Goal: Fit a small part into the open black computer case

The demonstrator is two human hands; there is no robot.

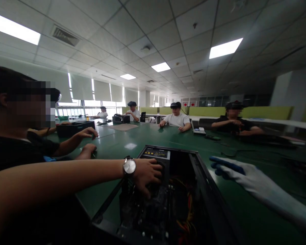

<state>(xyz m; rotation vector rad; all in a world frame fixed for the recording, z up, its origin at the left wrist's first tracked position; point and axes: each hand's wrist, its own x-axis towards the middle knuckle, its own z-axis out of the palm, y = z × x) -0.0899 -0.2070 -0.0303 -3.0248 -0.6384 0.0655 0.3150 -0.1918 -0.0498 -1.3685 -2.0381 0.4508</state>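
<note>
An open black computer case (205, 177) lies in front of me on the green table. Inside it are a power supply with a label (156, 153), dark parts and red and yellow cables (190, 211). My left hand (148, 173), bare and with a watch on the wrist, rests over the dark parts beside the power supply, fingers spread, gripping nothing. To the right of the case, my right hand (234, 170) hovers in a white glove with blue fingertips. Its index finger points left, the other fingers are partly bent, and no object shows in it.
Close on the left a person sits with both hands over the green table (112, 136), near another black case (75, 129). More people sit across the table. A white box (199, 131) stands at the far side. Dark cables (234, 153) lie at the right.
</note>
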